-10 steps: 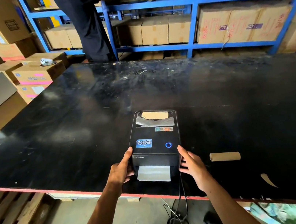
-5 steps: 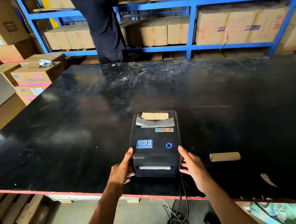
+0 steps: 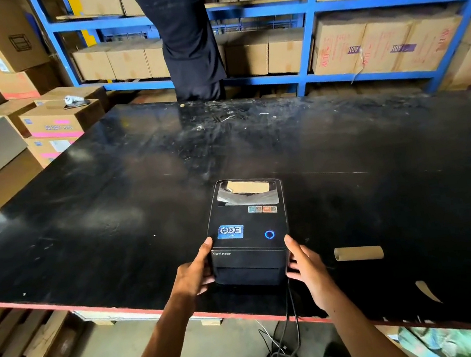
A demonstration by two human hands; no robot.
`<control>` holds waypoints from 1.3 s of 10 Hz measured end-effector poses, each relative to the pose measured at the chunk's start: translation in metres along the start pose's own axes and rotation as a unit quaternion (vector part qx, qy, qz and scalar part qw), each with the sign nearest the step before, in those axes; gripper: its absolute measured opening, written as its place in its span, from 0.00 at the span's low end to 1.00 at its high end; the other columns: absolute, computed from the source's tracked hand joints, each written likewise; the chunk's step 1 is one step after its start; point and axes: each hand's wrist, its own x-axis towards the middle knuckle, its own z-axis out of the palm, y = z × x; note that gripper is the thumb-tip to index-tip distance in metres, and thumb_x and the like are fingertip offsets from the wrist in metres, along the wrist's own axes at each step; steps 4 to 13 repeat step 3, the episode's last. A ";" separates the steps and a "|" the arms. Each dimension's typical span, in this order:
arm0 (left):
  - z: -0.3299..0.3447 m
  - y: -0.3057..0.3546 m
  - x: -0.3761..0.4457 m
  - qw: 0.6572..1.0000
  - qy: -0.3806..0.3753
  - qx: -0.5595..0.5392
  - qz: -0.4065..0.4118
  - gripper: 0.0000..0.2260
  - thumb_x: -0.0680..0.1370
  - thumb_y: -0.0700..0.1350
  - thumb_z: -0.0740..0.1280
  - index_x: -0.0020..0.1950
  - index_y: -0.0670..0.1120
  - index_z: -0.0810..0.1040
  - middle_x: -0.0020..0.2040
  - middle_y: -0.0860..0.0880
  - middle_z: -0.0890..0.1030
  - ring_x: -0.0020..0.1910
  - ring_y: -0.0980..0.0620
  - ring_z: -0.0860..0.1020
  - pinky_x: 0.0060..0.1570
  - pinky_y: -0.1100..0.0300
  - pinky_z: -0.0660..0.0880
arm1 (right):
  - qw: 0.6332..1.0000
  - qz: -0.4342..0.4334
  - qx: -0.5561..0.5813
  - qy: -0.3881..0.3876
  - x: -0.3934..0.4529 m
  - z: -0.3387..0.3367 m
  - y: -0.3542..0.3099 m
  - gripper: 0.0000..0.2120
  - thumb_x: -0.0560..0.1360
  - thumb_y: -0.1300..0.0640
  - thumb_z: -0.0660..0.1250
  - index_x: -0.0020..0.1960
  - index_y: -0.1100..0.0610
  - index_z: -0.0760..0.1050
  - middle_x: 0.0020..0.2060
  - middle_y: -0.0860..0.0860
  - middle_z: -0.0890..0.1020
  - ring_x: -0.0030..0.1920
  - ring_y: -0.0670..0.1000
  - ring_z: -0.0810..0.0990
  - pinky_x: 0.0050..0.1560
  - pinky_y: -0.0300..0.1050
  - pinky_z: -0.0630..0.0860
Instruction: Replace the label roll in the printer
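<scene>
A black label printer (image 3: 246, 228) sits near the front edge of the black table (image 3: 111, 212), lid closed, with a blue ring light lit on top. Through its rear window a label roll (image 3: 248, 189) shows. My left hand (image 3: 195, 273) grips the printer's front left corner, thumb on its top edge. Against the front right corner presses my right hand (image 3: 303, 263), fingers spread along the side. No label sticks out of the front slot. An empty cardboard core (image 3: 358, 253) lies on the table to the right of my right hand.
Cables (image 3: 286, 323) hang from the printer over the red table edge to the floor. A person in dark clothes (image 3: 186, 39) stands behind the table at blue shelving (image 3: 306, 8) full of cartons. Stacked boxes (image 3: 60, 119) stand at the left, wooden pallets (image 3: 15, 348) below.
The white label sticking out of the front slot a second ago has drawn back into the printer and is gone. My hands stay at the front corners. The person behind has stepped right.
</scene>
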 end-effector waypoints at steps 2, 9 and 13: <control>-0.001 0.002 -0.001 1.000 -0.002 0.010 -0.002 0.28 0.70 0.68 0.66 0.47 0.43 0.83 0.45 0.43 0.85 0.49 0.45 0.82 0.57 0.48 0.75 | 1.000 -0.009 0.010 -0.002 -0.002 0.000 -0.003 0.07 0.75 0.44 0.63 0.46 0.46 0.75 0.49 0.47 0.80 0.54 0.51 0.77 0.60 0.54 0.73; 0.000 0.003 -0.005 1.000 -0.015 0.012 -0.007 0.29 0.69 0.69 0.65 0.47 0.43 0.82 0.46 0.43 0.85 0.50 0.44 0.81 0.55 0.49 0.76 | 1.000 -0.008 -0.003 0.001 -0.006 0.003 -0.006 0.08 0.75 0.42 0.62 0.47 0.46 0.74 0.50 0.47 0.79 0.53 0.51 0.77 0.60 0.53 0.73; 0.000 0.003 -0.005 1.000 -0.015 0.012 -0.007 0.29 0.69 0.69 0.65 0.47 0.43 0.82 0.46 0.43 0.85 0.50 0.44 0.81 0.55 0.49 0.76 | 1.000 -0.008 -0.003 0.001 -0.006 0.003 -0.006 0.08 0.75 0.42 0.62 0.47 0.46 0.74 0.50 0.47 0.79 0.53 0.51 0.77 0.60 0.53 0.73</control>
